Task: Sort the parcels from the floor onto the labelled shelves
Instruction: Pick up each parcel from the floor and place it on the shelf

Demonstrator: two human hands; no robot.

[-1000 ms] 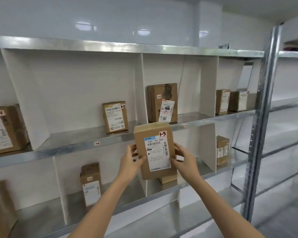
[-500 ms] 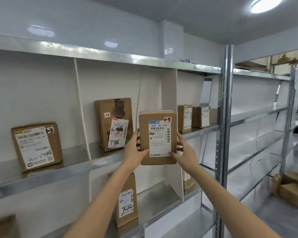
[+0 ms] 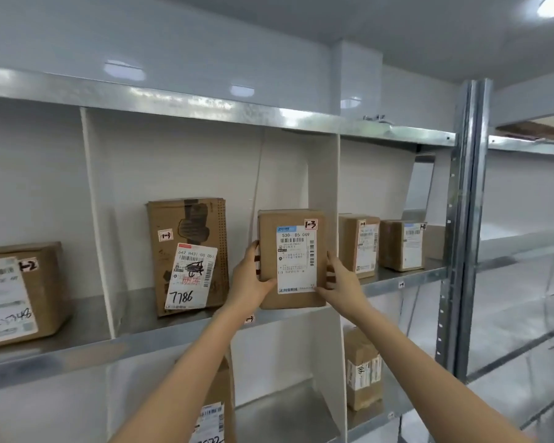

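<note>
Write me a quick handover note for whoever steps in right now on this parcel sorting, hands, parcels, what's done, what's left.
Left hand and right hand: both grip the sides of the held parcel, tagged 1-3, upright, in front of the upper shelf and not set down.
Already shelved: the 7786 parcel in the middle bay, the 1-2 parcel to its left, two small parcels to the right.
Left: place the held parcel in its matching bay. The floor is out of view, so the remaining parcels are unknown.

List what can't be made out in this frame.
- Head view: held parcel hides its landing spot; small label print blurred.
- Shelf-edge tag: half covered by left hand.
- Left-edge parcel: cut off by the frame.
- Lower-shelf parcel: blocked by the left forearm.
</note>
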